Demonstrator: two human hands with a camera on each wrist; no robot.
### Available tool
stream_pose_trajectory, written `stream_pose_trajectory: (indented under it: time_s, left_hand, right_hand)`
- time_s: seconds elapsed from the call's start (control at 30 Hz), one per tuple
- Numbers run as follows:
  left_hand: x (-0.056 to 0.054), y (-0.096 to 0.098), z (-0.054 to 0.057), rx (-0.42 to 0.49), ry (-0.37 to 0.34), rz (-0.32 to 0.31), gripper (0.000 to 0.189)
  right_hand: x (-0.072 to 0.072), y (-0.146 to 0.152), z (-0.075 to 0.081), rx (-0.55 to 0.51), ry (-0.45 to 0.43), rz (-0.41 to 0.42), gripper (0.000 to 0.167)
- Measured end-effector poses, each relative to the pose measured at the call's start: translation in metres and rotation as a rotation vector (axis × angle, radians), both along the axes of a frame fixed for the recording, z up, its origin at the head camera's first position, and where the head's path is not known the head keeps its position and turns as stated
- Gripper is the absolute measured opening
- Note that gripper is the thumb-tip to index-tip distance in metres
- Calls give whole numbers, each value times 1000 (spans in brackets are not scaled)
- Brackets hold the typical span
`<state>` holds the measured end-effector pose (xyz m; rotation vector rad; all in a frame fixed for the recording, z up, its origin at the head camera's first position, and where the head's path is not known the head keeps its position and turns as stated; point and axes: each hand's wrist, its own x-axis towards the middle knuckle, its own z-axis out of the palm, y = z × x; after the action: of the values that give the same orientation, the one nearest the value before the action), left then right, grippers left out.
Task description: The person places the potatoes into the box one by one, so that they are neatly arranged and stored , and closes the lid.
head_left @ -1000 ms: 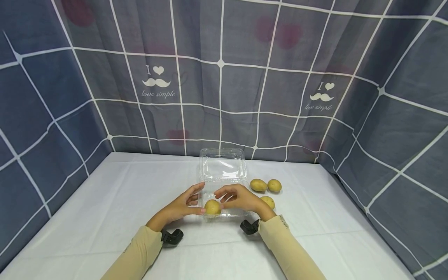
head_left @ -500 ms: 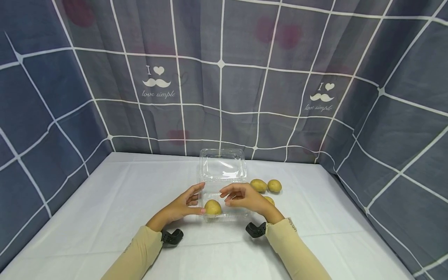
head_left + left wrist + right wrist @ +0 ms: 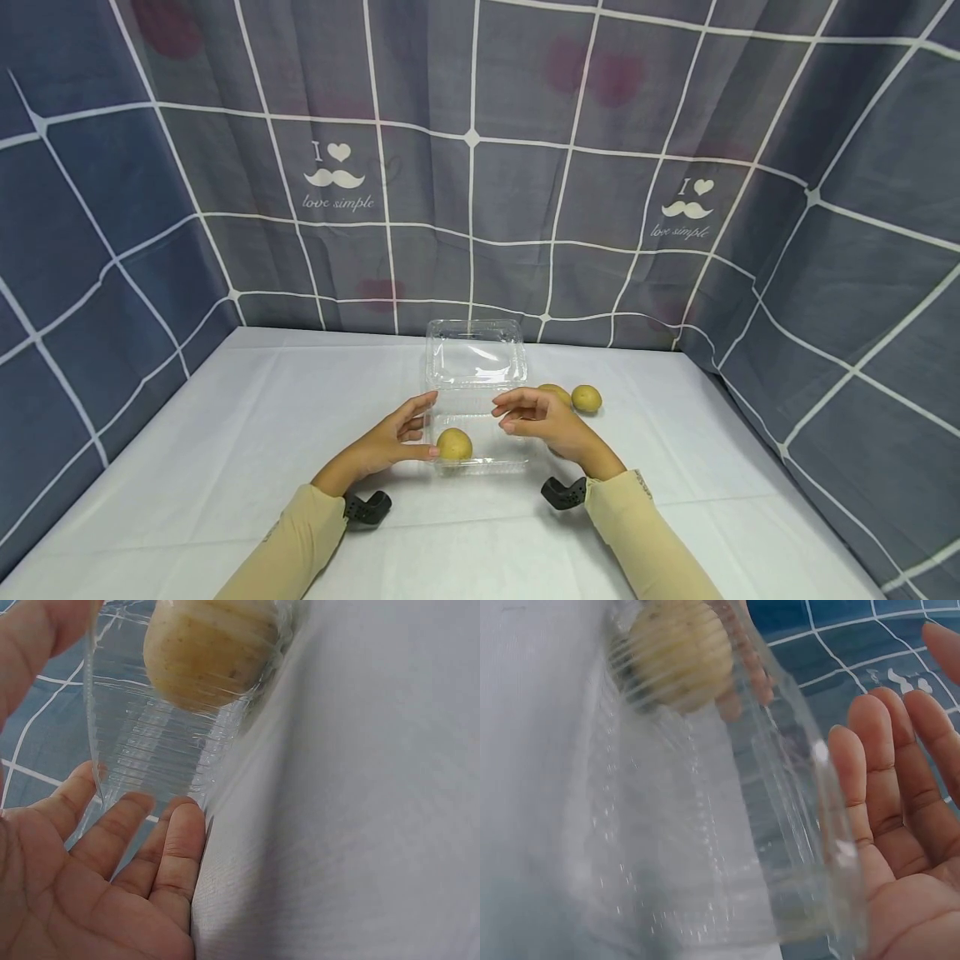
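A clear plastic clamshell container [image 3: 497,446] stands on the white-covered table, its lid [image 3: 476,354] tipped back. One yellow potato [image 3: 454,445] lies in the front left corner of its base. My left hand [image 3: 386,440] rests against the container's left side; in the left wrist view, relaxed fingers [image 3: 112,836] touch the ribbed wall. Above the container's right edge hovers my right hand [image 3: 546,421], its fingers loosely bent around nothing. Beyond it lie a round potato [image 3: 587,398] and another potato [image 3: 554,390], partly covered by the hand.
A white cloth [image 3: 300,392] covers the table. Dark checked curtains [image 3: 420,250] enclose the back and both sides. Each wrist carries a black camera mount, such as the left mount [image 3: 367,508].
My right hand has drawn away from the potato in the container and shifted right. It now hides the front right potato seen earlier. My left hand stays in place.
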<state>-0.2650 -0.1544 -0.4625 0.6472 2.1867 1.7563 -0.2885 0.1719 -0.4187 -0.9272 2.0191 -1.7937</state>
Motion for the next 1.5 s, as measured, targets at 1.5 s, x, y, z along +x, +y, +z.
stream_pose_trajectory:
  time_s: [1.5]
  left_hand:
    - [-1, 0, -1, 12, 12, -15, 101]
  right_hand:
    - [-26, 76, -17, -43, 33, -240, 40]
